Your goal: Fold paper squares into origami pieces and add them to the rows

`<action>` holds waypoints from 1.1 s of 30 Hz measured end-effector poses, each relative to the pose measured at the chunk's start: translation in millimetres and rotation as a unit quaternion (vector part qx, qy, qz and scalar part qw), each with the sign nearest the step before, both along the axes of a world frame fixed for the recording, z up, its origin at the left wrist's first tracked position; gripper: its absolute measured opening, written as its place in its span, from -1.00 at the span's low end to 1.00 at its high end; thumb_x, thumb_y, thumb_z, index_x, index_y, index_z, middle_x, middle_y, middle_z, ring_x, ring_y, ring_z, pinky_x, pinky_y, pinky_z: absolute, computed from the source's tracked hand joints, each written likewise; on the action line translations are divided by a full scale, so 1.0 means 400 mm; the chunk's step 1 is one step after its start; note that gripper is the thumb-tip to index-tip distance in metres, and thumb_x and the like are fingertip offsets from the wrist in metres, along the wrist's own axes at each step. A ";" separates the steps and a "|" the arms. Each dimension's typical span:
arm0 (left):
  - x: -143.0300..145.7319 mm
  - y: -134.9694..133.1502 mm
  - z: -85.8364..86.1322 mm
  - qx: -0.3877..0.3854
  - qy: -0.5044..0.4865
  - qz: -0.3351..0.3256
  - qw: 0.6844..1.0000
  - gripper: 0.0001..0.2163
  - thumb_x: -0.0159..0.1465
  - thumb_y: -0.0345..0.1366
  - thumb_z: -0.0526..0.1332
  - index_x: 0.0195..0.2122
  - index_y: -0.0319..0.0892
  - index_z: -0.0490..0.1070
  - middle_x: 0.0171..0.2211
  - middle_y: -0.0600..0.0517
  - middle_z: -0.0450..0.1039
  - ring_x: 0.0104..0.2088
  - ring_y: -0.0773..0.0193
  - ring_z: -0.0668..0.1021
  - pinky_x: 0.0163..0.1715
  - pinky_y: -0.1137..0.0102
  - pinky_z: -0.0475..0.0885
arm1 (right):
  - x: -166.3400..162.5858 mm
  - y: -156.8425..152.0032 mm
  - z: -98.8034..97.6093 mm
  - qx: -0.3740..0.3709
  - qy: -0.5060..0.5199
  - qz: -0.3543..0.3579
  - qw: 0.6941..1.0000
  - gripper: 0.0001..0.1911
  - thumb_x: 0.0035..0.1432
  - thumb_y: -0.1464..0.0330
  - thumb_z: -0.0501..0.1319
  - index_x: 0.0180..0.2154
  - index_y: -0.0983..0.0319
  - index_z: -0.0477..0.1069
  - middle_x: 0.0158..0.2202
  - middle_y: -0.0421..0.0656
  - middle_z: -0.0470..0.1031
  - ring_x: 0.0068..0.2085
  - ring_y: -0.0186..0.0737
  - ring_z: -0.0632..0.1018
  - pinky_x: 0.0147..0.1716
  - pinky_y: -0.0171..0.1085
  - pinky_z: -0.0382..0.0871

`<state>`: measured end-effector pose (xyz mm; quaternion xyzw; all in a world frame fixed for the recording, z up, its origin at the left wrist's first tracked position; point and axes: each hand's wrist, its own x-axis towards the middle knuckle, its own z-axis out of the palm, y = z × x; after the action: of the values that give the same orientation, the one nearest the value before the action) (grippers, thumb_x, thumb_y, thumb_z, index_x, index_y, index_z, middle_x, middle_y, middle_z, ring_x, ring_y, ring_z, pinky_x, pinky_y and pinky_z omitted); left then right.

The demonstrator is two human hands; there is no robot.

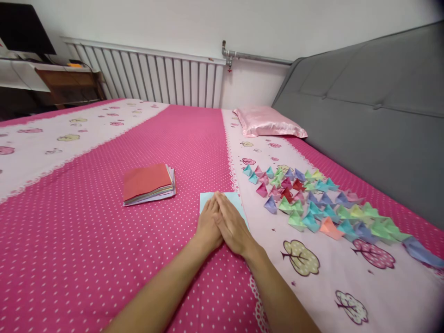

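A light blue paper sheet (233, 200) lies flat on the pink dotted bedsheet (104, 240). My left hand (208, 224) and my right hand (233, 226) rest side by side on it, fingers straight and together, palms pressing the paper down. Neither hand grips anything. To the left, a stack of coloured paper squares (148, 184) with a red sheet on top sits apart from my hands. To the right, several folded paper boats (312, 199) in many colours lie in rows on the pale strip of the sheet.
A pink satin pillow (268, 121) lies at the far end by the grey padded headboard (374, 120). A white radiator (156, 76) runs along the back wall. A wooden shelf unit (69, 85) stands at the far left.
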<state>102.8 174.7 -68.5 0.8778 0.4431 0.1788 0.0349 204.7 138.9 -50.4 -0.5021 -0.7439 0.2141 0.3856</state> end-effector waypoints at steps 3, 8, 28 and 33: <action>-0.001 -0.005 -0.010 -0.029 0.048 0.015 0.998 -0.50 0.20 -0.28 -0.02 0.17 -0.33 0.07 0.21 -0.24 0.04 0.22 0.02 0.07 0.17 0.09 -0.04 | -0.002 0.020 -0.033 -0.051 -0.049 0.008 0.997 -0.42 0.25 0.14 -0.21 0.24 0.24 -0.15 0.27 -0.13 -0.09 0.27 -0.20 -0.05 0.22 -0.08 -0.18; -0.005 -0.005 -0.017 -0.037 0.084 0.025 0.995 -0.48 0.24 -0.24 -0.09 0.22 -0.31 -0.02 0.24 -0.21 -0.04 0.23 0.01 0.01 0.17 0.10 -0.09 | 0.010 0.043 -0.068 -0.083 -0.108 -0.027 0.990 -0.41 0.25 0.11 -0.27 0.23 0.23 -0.13 0.27 -0.13 -0.08 0.27 -0.16 -0.07 0.21 -0.03 -0.24; -0.053 0.045 -0.008 -0.079 0.093 0.185 0.975 -0.19 0.12 0.21 -0.23 0.23 -0.34 -0.06 0.25 -0.22 -0.10 0.25 0.00 -0.04 0.17 0.11 -0.18 | 0.023 0.048 -0.067 -0.171 -0.234 -0.262 0.921 -0.30 0.20 0.02 -0.29 0.22 0.30 -0.07 0.28 -0.06 -0.10 0.27 -0.04 -0.10 0.18 -0.02 -0.32; -0.062 0.059 0.008 -0.069 0.065 0.258 0.961 -0.31 0.24 0.03 -0.25 0.20 -0.50 -0.03 0.23 -0.31 -0.05 0.23 -0.03 0.02 0.17 0.15 -0.09 | 0.032 0.044 -0.048 -0.096 -0.137 -0.339 0.926 -0.28 0.20 0.06 -0.21 0.19 0.48 -0.05 0.22 0.14 0.02 0.23 0.00 0.05 0.16 -0.01 -0.13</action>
<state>78.1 198.3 -65.3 0.7388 0.6672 0.0937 0.0189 217.3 156.4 -69.4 -0.7835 -0.5505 0.0706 0.2796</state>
